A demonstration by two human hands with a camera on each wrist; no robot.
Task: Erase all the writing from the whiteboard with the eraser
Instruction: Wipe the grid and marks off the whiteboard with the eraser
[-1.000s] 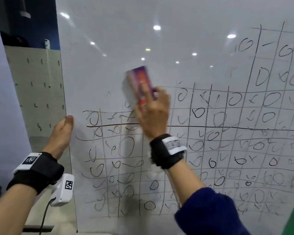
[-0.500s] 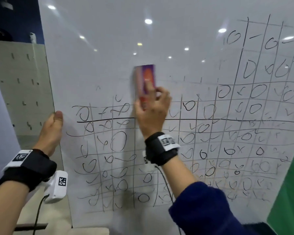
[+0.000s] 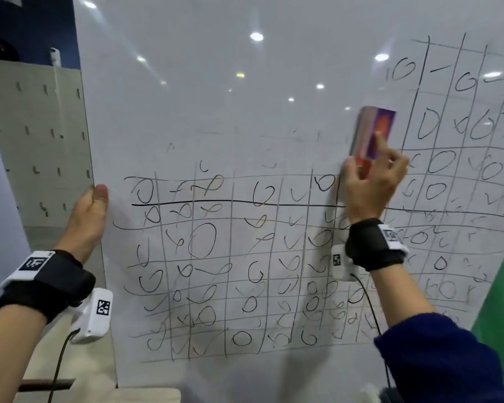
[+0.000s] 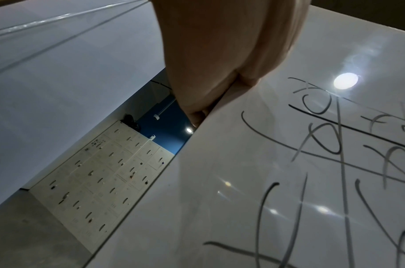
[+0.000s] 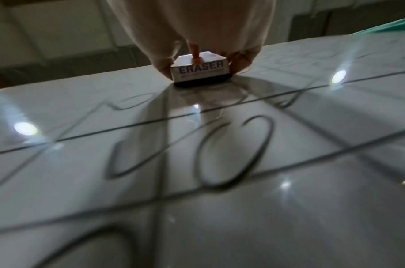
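right hand [image 3: 371, 184]: fingers curled round eraser [image 3: 373, 135], felt flat on whiteboard [image 3: 245, 106], upper middle, just left of the unwiped top-right grid
left hand [image 3: 89, 216]: grips the board's left edge, thumb on the front, fingers behind the board
writing [image 3: 216, 257]: most of the grid not erased; faint ghost marks above the top row
risk 1: light pressure likely leaves smears like those ghosts
risk 2: left-hand grip slips, board may shift under the stroke
risk 3: right sleeve [image 3: 448, 359] hangs near the ink, may smudge it

Office or staff room — whiteboard [image 3: 245, 112], wall of lockers [image 4: 109, 174].
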